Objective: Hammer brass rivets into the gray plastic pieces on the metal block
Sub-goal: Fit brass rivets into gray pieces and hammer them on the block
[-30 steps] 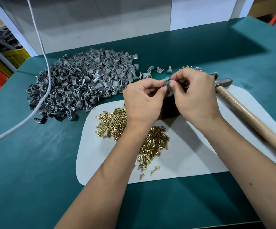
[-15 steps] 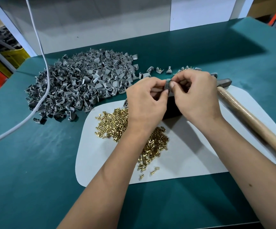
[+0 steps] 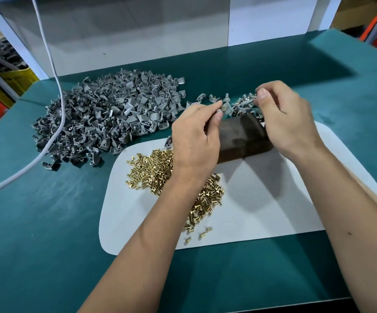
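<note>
Left hand (image 3: 194,134) pinches a gray plastic piece (image 3: 226,108), brass rivet seated, above the metal block (image 3: 241,136). Right hand (image 3: 284,118) hovers beside it, fingers loosely curled, holding nothing visible.

gray plastic piece (image 3: 226,108) with brass rivet (image 3: 224,107), seemingly tilted, above dark metal block (image 3: 241,135)

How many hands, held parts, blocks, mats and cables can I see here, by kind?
Hands: 2 (left hand, right hand)
Gray plastic piece with brass rivet, pinched by the left hand: 1
Metal block: 1
White mat: 1
White cable: 1
Total: 6
</note>
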The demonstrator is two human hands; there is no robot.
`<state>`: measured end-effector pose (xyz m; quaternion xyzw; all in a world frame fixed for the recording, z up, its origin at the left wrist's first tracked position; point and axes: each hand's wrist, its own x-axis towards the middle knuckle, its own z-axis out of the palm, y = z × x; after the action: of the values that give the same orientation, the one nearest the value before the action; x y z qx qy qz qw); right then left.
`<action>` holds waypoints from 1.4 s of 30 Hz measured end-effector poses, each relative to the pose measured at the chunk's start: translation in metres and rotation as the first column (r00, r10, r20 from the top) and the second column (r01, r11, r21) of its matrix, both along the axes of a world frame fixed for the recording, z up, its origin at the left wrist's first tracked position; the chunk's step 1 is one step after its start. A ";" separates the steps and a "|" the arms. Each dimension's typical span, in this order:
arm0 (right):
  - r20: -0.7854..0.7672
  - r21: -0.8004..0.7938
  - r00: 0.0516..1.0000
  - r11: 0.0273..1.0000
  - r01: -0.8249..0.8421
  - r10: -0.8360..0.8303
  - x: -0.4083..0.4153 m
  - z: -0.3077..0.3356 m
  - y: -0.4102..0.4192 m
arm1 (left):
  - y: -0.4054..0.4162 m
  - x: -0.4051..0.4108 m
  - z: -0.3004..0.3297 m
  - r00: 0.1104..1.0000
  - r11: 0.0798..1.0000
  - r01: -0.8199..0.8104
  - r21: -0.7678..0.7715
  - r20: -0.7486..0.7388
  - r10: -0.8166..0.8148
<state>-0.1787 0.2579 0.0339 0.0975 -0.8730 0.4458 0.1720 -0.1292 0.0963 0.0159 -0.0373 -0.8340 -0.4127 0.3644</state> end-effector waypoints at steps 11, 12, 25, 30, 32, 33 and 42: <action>0.076 -0.127 0.992 0.988 -0.088 0.098 0.000 -0.003 0.003 | -0.014 -0.002 0.001 0.985 0.999 0.048 0.000 0.166 -0.047; 0.084 -0.117 0.990 0.988 -0.104 0.114 0.000 -0.004 0.002 | -0.015 -0.002 0.001 0.981 0.999 0.052 -0.009 0.186 -0.049; -0.015 0.091 0.977 0.973 0.214 -0.214 -0.009 -0.001 0.017 | -0.018 0.000 0.002 0.965 0.993 0.086 -0.075 0.255 -0.065; 0.217 0.529 0.863 0.798 0.289 -0.456 -0.011 0.003 0.045 | -0.018 -0.001 0.002 0.961 0.992 0.117 -0.052 0.259 -0.100; 0.292 0.616 0.847 0.765 0.189 -0.445 -0.007 0.004 0.050 | -0.018 -0.001 0.001 0.957 0.991 0.127 -0.032 0.266 -0.114; 0.307 0.636 0.842 0.754 0.164 -0.443 -0.006 0.005 0.052 | -0.018 -0.002 0.001 0.956 0.991 0.133 -0.019 0.267 -0.124; 0.245 0.601 0.871 0.772 0.208 -0.426 -0.009 -0.001 0.051 | -0.018 -0.004 -0.003 0.939 0.983 0.161 0.093 0.292 -0.182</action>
<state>-0.1881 0.3088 0.0330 -0.0933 -0.9839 0.1458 0.0438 -0.1331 0.0779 0.0127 -0.0346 -0.8586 -0.4716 0.1978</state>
